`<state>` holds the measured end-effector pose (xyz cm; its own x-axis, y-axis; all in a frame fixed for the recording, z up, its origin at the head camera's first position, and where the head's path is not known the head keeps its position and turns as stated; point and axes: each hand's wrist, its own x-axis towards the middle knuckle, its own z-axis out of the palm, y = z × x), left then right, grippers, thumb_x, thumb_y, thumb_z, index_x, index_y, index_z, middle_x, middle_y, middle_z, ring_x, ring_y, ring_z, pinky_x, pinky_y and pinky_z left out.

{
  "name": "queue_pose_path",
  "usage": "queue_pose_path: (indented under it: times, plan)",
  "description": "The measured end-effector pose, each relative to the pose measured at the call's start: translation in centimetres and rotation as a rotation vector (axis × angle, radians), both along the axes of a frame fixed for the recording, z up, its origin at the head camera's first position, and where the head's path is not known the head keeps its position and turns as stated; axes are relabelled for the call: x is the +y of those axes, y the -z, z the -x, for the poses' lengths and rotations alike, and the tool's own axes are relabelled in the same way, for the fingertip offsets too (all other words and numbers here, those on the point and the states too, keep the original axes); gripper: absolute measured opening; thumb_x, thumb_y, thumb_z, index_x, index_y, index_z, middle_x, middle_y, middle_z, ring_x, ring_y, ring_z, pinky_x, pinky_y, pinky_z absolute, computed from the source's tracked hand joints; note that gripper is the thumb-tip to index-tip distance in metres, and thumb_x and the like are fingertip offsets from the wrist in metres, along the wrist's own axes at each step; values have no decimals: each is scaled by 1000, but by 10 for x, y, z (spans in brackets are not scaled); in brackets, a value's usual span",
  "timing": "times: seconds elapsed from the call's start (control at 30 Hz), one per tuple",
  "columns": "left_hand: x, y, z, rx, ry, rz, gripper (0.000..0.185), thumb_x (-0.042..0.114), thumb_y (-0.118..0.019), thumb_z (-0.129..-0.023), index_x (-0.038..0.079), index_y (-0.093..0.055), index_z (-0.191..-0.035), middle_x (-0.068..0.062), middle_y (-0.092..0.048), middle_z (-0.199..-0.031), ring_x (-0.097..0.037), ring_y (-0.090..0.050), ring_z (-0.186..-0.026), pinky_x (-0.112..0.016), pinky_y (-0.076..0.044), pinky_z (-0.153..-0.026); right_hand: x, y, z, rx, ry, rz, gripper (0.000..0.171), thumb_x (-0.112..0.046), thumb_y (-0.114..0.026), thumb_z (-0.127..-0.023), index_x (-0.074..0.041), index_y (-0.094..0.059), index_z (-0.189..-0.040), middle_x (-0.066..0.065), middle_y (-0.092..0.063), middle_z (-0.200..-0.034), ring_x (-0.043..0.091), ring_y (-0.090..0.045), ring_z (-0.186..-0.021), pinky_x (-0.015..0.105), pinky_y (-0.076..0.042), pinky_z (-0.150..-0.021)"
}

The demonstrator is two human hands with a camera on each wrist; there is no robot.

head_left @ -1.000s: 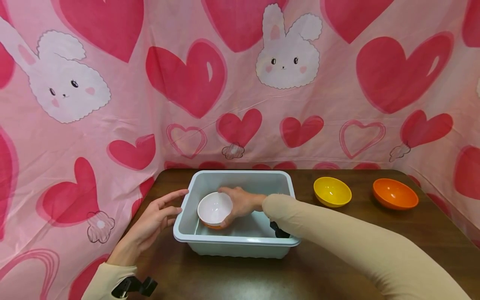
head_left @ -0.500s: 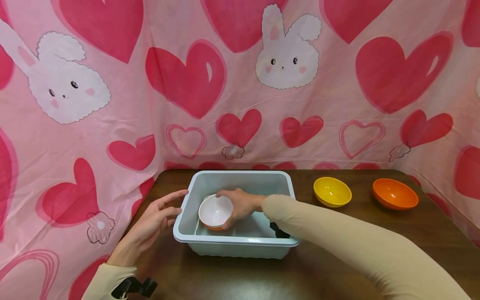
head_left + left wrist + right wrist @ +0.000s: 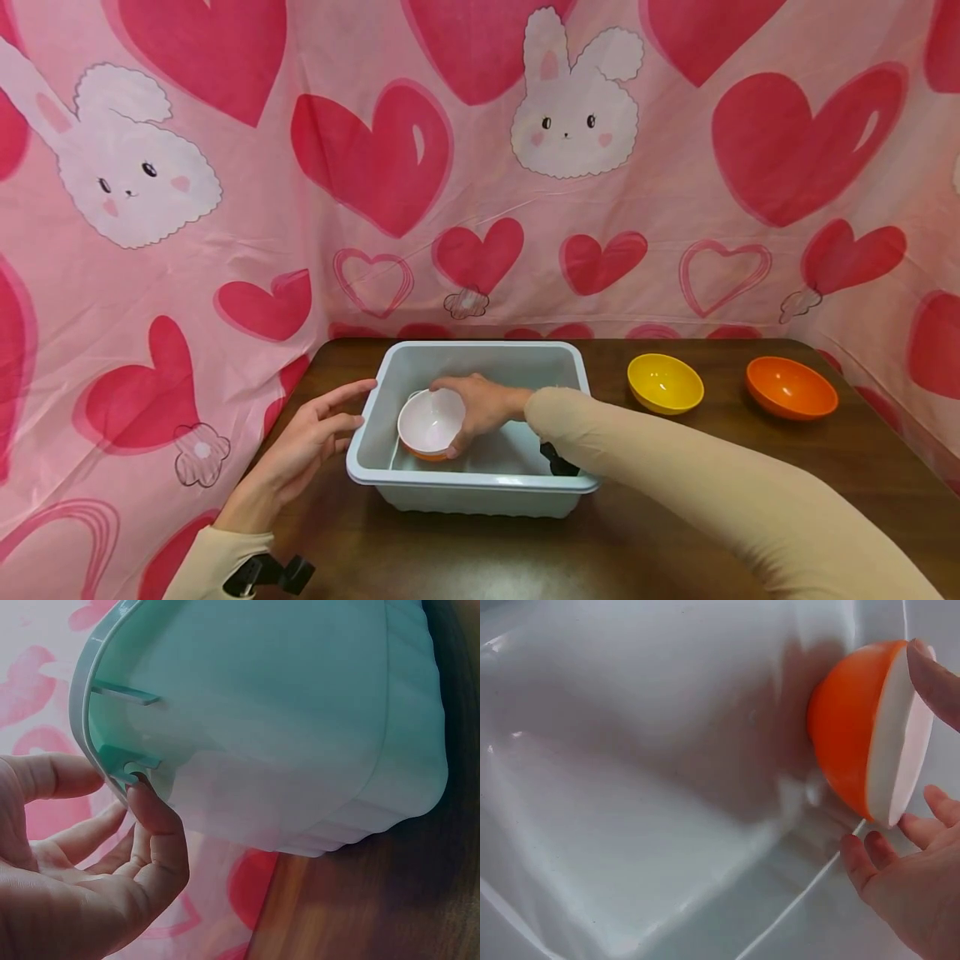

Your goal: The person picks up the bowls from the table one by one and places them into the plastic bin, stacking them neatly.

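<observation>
Slightly lower and nearer the person than a second ago, the white-lined bowl sits upright inside a grey bin at its left end. Closest, on a dark wooden table, the left hand touches the bin's left rim, fingers loosely bent and apart. Within the bin, the right hand is spread wide about the bowl's rim, thumb on the near side, fingers on the far; whether it bears any weight, I cannot tell. Glossy and orange outside, the bowl looks light, stiff and rather slippery; pinching its rim or spanning its mouth should serve best. Beyond, at right, stand a yellow bowl and a plain orange bowl. Behind hangs a pink curtain with hearts and rabbits. No brand, label or writing is readable.
</observation>
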<state>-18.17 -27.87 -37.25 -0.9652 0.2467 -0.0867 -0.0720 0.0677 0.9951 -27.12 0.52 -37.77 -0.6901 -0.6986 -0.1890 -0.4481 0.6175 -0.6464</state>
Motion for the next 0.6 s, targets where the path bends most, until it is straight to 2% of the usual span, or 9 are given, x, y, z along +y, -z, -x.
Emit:
queue_pose_path:
  times: [0.17,0.3,0.6]
  plan:
    - [0,-2,0,2,3,1,63,9,-57,-104,5,-37,-163,-23,-37,-162,-33,-64,-125,-42,-57,-98,0,-6,3,3,-36,28,97,-24,-96,-75,-11,-46,-157,12,-53,-148,33,-44,-135,49,-42,-112]
    - [0,-2,-1,1,0,3,63,9,-57,-104,5,-37,-163,-22,-38,-162,-32,-64,-125,-42,-58,-97,-1,-7,8,2,-39,27,94,-23,-95,-76,-11,-48,-156,10,-53,-149,30,-47,-134,44,-44,-112]
    - [0,-1,-1,3,4,-4,62,9,-57,-104,3,-37,-162,-23,-41,-158,-28,-68,-116,-41,-58,-96,-3,-27,-2,-13,-40,62,88,-19,-93,-79,-7,-49,-155,12,-50,-155,32,-45,-142,46,-37,-119]
